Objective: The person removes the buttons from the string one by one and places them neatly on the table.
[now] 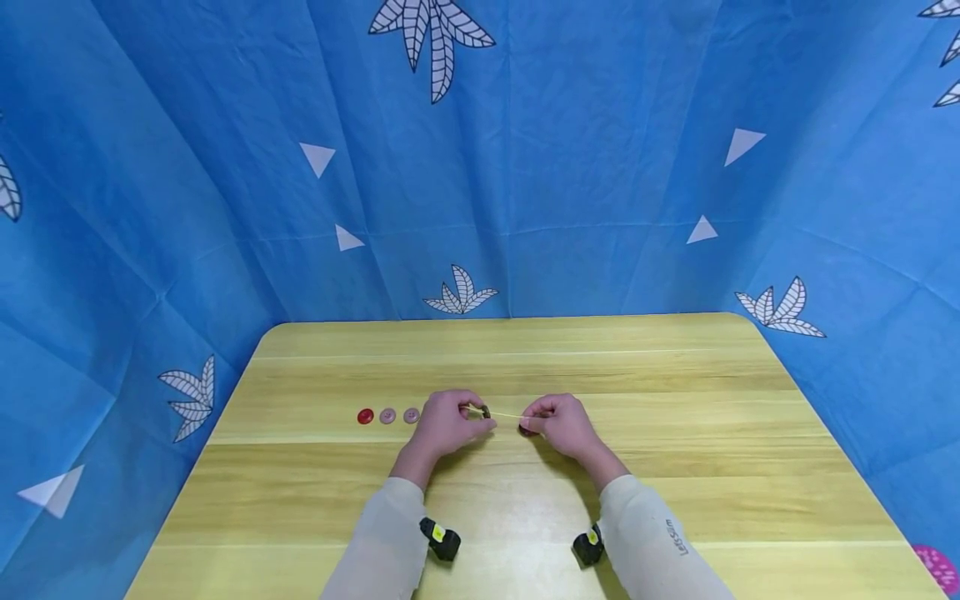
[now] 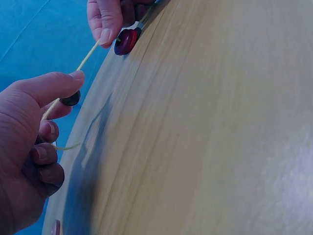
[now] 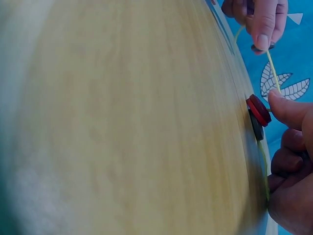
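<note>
My left hand (image 1: pixel 447 423) pinches a dark button (image 2: pixel 71 99) between thumb and finger, with a yellow string (image 2: pixel 88 58) running past it. A short loose end of the string shows below the curled fingers in the left wrist view. To the right, my right hand (image 1: pixel 566 427) pinches the string, which stretches straight between both hands. Just under the right fingertips hang a red button (image 3: pixel 259 110) and a dark disc-shaped button (image 3: pixel 256 126) on the string, close over the table. More string trails beneath the right palm in the right wrist view.
Left of my left hand, a red button (image 1: pixel 365 416) and two pale pinkish buttons (image 1: pixel 387 415) lie in a row on the wooden table (image 1: pixel 675 375). A blue patterned curtain (image 1: pixel 570 167) hangs behind the table and along its sides.
</note>
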A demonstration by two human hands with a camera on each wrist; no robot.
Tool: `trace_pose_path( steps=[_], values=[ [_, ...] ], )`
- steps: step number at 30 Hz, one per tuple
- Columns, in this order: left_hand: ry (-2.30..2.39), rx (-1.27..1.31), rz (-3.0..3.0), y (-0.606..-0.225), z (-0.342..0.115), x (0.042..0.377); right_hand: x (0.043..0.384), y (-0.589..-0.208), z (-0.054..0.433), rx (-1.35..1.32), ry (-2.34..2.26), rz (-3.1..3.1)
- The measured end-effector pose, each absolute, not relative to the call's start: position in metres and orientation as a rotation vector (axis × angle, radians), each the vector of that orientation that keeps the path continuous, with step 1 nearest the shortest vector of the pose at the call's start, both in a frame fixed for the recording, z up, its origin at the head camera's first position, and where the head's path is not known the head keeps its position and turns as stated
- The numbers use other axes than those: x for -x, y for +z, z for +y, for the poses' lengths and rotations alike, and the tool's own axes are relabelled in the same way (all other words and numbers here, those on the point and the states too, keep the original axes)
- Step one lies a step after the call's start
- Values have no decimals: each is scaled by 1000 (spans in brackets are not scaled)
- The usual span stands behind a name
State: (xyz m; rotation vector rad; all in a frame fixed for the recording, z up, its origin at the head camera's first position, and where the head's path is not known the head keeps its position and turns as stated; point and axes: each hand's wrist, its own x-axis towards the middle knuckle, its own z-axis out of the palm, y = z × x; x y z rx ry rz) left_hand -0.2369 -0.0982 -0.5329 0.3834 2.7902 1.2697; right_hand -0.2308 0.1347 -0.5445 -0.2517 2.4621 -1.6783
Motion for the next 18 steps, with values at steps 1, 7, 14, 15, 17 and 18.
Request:
trace_pose_path(
  steps=[1, 7, 14, 15, 17, 18],
  values=[
    [1270, -373, 2795, -533, -99, 237, 231, -545, 135, 252, -1680, 2461],
    [1250, -267, 2837, -528, -106, 236, 231, -545, 135, 251, -1683, 2454],
    [1297, -230, 2824, -525, -116, 237, 231, -545, 135, 248, -1682, 2452],
    [1309, -234, 2817, -525, -118, 238, 231, -545, 135, 249, -1685, 2452],
    [1322, -243, 2811, -526, -120, 239, 231, -545, 135, 248, -1688, 2450],
    [1323, -238, 2813, -526, -122, 239, 231, -545, 135, 245, -1691, 2446]
  ],
)
